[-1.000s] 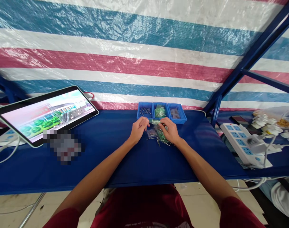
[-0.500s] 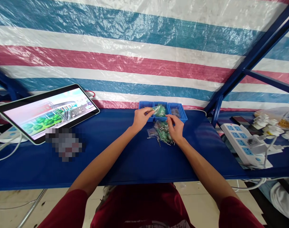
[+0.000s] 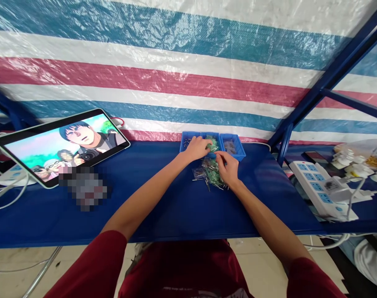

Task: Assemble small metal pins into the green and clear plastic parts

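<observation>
My left hand (image 3: 198, 149) reaches over the middle blue bin, which holds small green packets (image 3: 213, 143). Its fingers curl down together at the packets, and whatever lies between the fingertips is hidden. My right hand (image 3: 227, 169) is just in front of the bins, thumb and forefinger pinched together; what they hold is too small to make out. Below and between the hands lies a pile of clear and green packets (image 3: 212, 171) with thin metal pins (image 3: 208, 185) loose at its edge.
The left blue bin (image 3: 184, 136) holds thin metal pieces, and the right bin (image 3: 240, 154) holds clear packets. A tablet (image 3: 92, 145) playing a cartoon stands at left beside a blurred-out item (image 3: 87, 188). At right lies a white power strip (image 3: 314, 186) with cables. A striped sheet (image 3: 176, 87) hangs behind.
My left hand has moved right and slightly up, from the left bin's front edge to the middle bin. The small packet at its fingertips no longer shows. My right hand has barely moved.
</observation>
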### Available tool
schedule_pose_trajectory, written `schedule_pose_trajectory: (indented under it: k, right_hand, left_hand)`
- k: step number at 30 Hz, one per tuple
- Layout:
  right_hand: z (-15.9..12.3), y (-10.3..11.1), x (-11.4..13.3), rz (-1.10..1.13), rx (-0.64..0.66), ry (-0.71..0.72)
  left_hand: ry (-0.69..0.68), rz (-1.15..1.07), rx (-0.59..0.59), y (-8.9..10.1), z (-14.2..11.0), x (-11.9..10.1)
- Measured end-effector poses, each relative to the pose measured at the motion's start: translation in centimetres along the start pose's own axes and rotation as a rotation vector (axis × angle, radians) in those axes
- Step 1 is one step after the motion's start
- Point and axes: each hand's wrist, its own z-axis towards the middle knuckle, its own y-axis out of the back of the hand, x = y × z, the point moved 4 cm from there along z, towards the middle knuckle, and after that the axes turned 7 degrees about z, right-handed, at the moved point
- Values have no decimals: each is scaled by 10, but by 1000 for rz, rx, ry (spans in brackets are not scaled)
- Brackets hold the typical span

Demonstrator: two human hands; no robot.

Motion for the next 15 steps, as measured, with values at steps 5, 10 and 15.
schedule_pose_trajectory:
  k: [5,10,15]
  right_hand:
    - [0,0,-1,-8,-7,-20]
    - [-3,0,-5,-10,8,-48]
    - [11,15,-7,0,13,-109]
  left_hand:
    - [-167,3,-69,-7,-4,-5]
    - [-183,-5,-111,-15,-12,-2]
    - [-202,-172,-256,-3,-47,-3]
